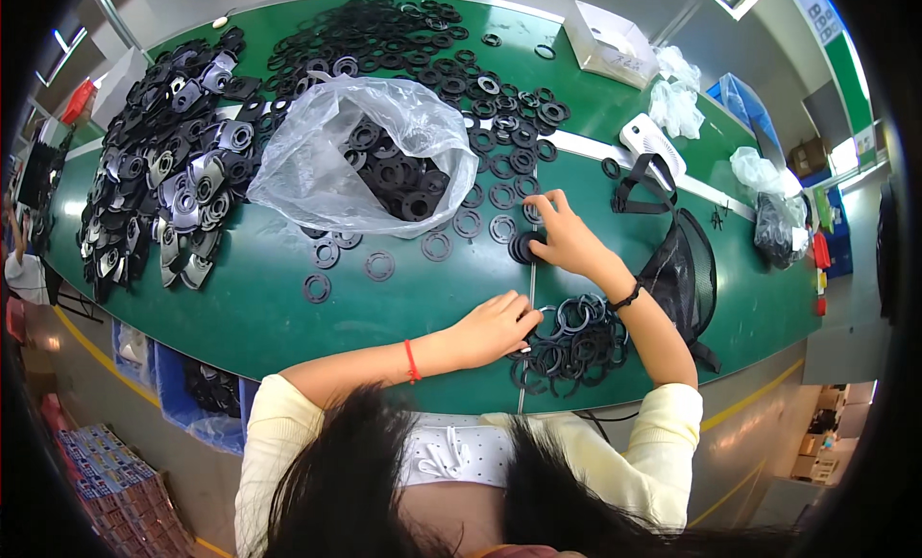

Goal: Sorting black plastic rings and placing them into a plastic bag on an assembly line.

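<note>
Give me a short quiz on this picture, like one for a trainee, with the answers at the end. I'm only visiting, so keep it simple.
1. Which of the person's hands is nearer to the small stack of black rings?
2. True or false: the red bracelet is on the left wrist.
3. Multiple choice: the pieces that show inside the clear plastic bag are mostly: a) red and square; b) black and ring-shaped; c) white and ball-shaped.

Key:
1. The right hand.
2. True.
3. b.
</note>
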Tool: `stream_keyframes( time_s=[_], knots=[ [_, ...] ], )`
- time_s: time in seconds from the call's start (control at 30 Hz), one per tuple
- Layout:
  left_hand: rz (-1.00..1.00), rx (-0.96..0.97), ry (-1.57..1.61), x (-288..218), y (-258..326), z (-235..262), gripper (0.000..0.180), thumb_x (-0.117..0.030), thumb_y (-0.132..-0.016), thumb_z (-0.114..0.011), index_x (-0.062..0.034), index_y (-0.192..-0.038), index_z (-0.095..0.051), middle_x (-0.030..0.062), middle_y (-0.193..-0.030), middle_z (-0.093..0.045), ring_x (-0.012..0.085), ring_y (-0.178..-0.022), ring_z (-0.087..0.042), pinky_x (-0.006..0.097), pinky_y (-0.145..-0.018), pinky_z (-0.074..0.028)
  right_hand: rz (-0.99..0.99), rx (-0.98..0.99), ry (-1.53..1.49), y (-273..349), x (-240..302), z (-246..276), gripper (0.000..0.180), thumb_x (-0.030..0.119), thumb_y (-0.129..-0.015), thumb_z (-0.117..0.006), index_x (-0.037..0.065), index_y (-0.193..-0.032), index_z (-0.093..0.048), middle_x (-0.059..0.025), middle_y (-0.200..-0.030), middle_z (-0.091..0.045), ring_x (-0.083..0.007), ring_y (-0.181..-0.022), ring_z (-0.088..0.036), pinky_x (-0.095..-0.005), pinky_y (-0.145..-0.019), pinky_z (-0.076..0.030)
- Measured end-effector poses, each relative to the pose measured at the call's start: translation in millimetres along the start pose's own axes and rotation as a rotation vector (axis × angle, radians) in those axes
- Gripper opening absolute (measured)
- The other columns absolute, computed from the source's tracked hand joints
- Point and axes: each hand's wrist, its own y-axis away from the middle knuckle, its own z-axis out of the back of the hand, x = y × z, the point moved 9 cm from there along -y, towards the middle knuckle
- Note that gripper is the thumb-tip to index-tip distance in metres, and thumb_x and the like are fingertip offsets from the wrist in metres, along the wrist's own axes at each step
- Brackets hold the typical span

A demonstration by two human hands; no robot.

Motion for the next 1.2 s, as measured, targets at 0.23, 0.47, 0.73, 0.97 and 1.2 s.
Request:
stream_keyframes(
  time_s=[0.23,0.47,0.73,0.97,1.2],
  knots=[
    [0.052,0.013,-0.021,7,7,2,0.037,-0.006,-0.075,-0.066,-0.0009,-0.109,-0.052,0.0128,-0.094,-0.054,0.0303,-0.089,-0.054,0.039,-0.081,-0.047,-0.095,0.05,0.252,-15,-9,5,0.057,0.012,-0.069,-0.075,0.0,-0.116,-0.045,-0.0235,-0.108,-0.048,-0.0425,-0.086,-0.06,-0.0455,-0.075,-0.054],
    [0.136,-0.029,-0.285,27,21,37,0.041,0.001,-0.074,-0.057,-0.001,-0.114,-0.05,0.0137,-0.094,-0.051,0.0303,-0.086,-0.055,0.039,-0.076,-0.046,0.045,0.07,0.353,-32,-5,3,0.036,0.01,-0.067,-0.073,-0.001,-0.096,-0.054,-0.0213,-0.098,-0.053,-0.0403,-0.094,-0.058,-0.0442,-0.078,-0.052],
    [0.401,-0.166,-0.231,69,56,83,0.024,0.002,-0.079,-0.057,-0.0017,-0.1,-0.046,0.0165,-0.093,-0.051,0.0358,-0.088,-0.054,0.045,-0.078,-0.047,0.232,0.141,0.085,-42,36,15,0.03,0.008,-0.069,-0.065,-0.002,-0.096,-0.059,-0.0176,-0.081,-0.065,-0.034,-0.075,-0.063,-0.0375,-0.071,-0.053],
    [0.536,-0.081,-0.107,78,66,96,0.029,-0.002,-0.075,-0.062,-0.0009,-0.097,-0.042,0.0211,-0.085,-0.058,0.0432,-0.081,-0.059,0.05,-0.071,-0.047,0.379,0.129,-0.514,-36,155,82,0.027,0.003,-0.071,-0.061,0.002,-0.099,-0.061,-0.0021,-0.09,-0.063,-0.0074,-0.083,-0.059,-0.0263,-0.064,-0.051],
    [0.456,-0.096,-0.047,78,70,99,0.033,-0.004,-0.074,-0.063,0.0007,-0.101,-0.045,0.0224,-0.084,-0.058,0.0435,-0.08,-0.059,0.051,-0.07,-0.047,0.671,-0.144,0.07,-65,239,81,0.043,-0.004,-0.072,-0.066,0.002,-0.113,-0.058,-0.0136,-0.105,-0.058,-0.0335,-0.093,-0.061,-0.0363,-0.079,-0.051]
  ],
)
